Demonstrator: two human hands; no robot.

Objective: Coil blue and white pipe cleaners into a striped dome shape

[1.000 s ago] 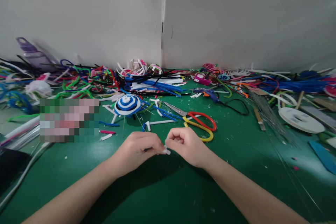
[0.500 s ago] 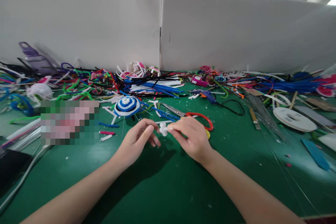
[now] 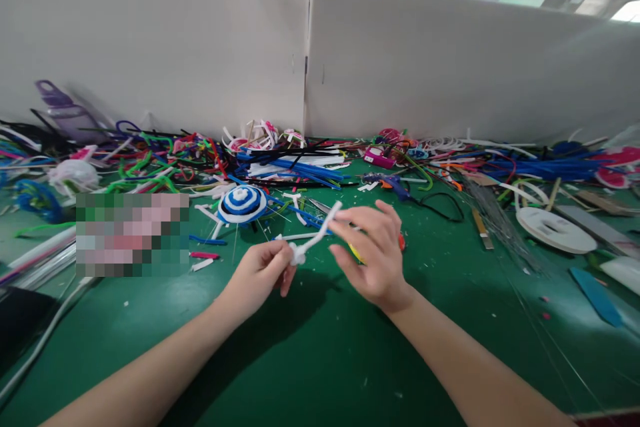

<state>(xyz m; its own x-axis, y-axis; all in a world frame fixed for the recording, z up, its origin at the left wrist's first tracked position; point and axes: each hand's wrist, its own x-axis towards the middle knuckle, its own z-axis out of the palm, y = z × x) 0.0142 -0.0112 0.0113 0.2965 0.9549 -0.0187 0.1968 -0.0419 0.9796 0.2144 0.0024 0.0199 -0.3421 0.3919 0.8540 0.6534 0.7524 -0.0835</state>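
Observation:
Between thumb and fingers, my left hand [image 3: 263,268] pinches a white pipe cleaner [image 3: 315,239] by its small coiled, knotted end. Its free length slants up to the right, with a bend in it. Close by that free end, my right hand [image 3: 373,253] has its fingers spread; whether a fingertip touches the pipe cleaner I cannot tell. Scissors [image 3: 320,205] lie behind, their orange handle mostly covered by my right hand. Beyond my left hand sits a blue and white spiral disc [image 3: 243,203] of coiled pipe cleaner.
Heaps of coloured pipe cleaners [image 3: 295,163] line the back, below a white partition [image 3: 450,60]. A glue gun [image 3: 395,185] with a black cord, a utility knife [image 3: 483,228] and a white spool [image 3: 555,230] lie right. A purple bottle [image 3: 73,117] stands far left. Clear strands [image 3: 505,233] spread at right.
The white piece has passed from my right fingers into my left hand's pinch, and its free length now shows. My right hand has opened; the left has closed on the knotted end.

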